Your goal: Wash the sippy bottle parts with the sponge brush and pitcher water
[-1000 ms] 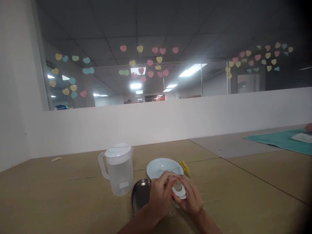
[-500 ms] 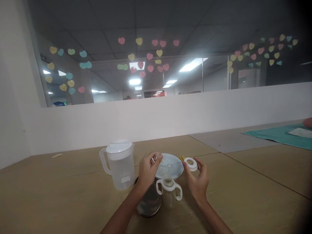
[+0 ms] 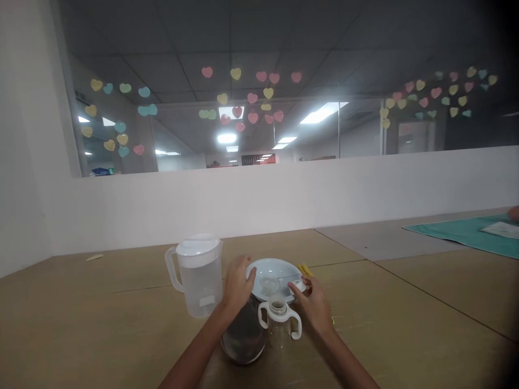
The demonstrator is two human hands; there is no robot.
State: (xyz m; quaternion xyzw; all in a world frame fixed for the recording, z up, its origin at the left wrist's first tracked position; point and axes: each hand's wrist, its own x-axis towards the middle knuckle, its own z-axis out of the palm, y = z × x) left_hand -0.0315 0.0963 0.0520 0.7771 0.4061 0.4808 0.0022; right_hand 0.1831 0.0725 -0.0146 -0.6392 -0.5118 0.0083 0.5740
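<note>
My left hand (image 3: 238, 283) is at the left rim of a pale blue plate (image 3: 259, 265), thumb and fingers apart, with nothing visible in it. Low over the plate's right side, my right hand (image 3: 315, 303) pinches a white bottle ring (image 3: 298, 286), partly hidden by the fingers. Clear, dome-like pieces (image 3: 269, 285) lie in the plate; their exact kind is hard to make out. Between my hands a clear baby bottle (image 3: 279, 329) stands upright and uncapped, with a white two-handled holder (image 3: 295, 324) around its neck.
A dark metallic container (image 3: 243, 337) is beside the bottle, under my left forearm. A lidded translucent pitcher (image 3: 200, 281) stands left. Yellow sticks (image 3: 304, 269) lie behind the plate's right rim. A teal cloth (image 3: 458, 232) is far right, below the white wall (image 3: 259, 200).
My left hand has moved left and let go of the clear piece it held over the plate. My right hand has brought the white ring left and down to the plate's right side.
</note>
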